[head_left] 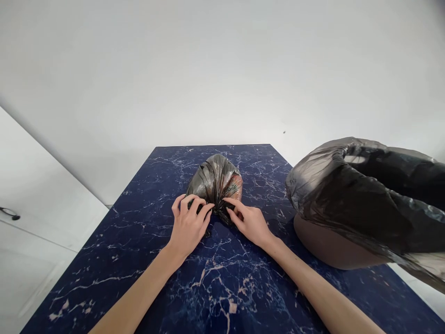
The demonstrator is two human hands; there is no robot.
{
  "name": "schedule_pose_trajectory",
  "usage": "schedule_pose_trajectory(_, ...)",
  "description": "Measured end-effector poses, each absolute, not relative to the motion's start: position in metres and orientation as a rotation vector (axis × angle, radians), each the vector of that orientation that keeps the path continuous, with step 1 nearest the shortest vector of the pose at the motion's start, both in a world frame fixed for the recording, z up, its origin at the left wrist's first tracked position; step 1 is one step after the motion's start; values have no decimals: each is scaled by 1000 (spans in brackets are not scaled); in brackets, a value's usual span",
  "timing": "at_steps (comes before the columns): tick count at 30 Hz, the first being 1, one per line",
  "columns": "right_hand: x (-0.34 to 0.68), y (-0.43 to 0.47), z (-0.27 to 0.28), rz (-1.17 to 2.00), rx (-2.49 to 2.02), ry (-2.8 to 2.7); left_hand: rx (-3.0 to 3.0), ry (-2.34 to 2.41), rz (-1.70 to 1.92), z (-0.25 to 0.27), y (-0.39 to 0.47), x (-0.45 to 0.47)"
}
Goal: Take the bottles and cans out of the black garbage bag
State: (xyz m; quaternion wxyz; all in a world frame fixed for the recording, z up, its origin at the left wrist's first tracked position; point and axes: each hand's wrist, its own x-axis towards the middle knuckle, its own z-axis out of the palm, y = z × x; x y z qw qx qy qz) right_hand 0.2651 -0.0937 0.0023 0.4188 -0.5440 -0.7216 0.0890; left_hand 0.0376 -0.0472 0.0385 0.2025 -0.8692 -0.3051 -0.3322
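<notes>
both left grip (188, 224) and right grip (251, 223) pinch the rounded black plastic bag (214, 180), mid-frame. hard tugging could tear it.

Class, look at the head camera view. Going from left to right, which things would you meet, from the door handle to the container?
Dark door handle → left hand → gathered neck of the dark plastic bag → right hand → plastic-draped container.
</notes>
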Motion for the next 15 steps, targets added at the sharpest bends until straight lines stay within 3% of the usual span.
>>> schedule_pose_trajectory(15,263,-98,14,87,-1387,-1516,-2364,-874,-1221,44,-49,38)
